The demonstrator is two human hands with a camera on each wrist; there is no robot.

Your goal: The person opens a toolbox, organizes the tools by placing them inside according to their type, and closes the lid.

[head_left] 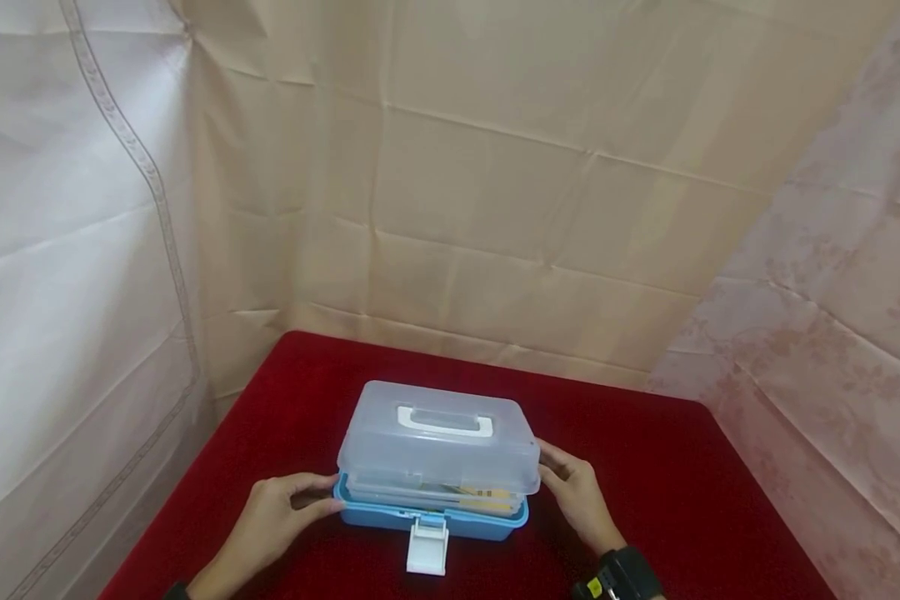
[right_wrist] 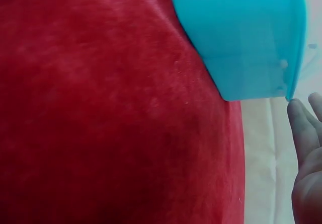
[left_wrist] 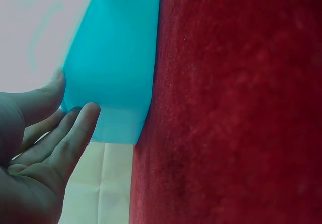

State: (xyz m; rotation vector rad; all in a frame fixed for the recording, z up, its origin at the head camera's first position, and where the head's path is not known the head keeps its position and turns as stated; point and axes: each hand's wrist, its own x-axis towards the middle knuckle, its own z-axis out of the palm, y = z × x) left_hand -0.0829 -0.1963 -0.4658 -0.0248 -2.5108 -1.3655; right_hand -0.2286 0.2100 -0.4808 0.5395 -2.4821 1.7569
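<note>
A storage box with a light blue base (head_left: 465,525) and a frosted clear lid (head_left: 450,454) sits on the red cloth. The lid is raised at the front and a little askew, and a white handle (head_left: 444,423) lies on its top. At the front, a white latch (head_left: 427,550) hangs unfastened. My left hand (head_left: 273,512) pinches the base's left end, thumb at the rim and fingertips (left_wrist: 89,110) against the side wall. My right hand (head_left: 576,492) holds the lid at its right edge; in the right wrist view only some fingers (right_wrist: 304,131) show.
Clear trays (head_left: 420,500) with something yellow (head_left: 487,500) show under the lid. A red cloth (head_left: 645,467) covers the table. Beige fabric (head_left: 480,208) hangs behind, with pale fabric walls at both sides. A black band (head_left: 630,575) circles the right wrist.
</note>
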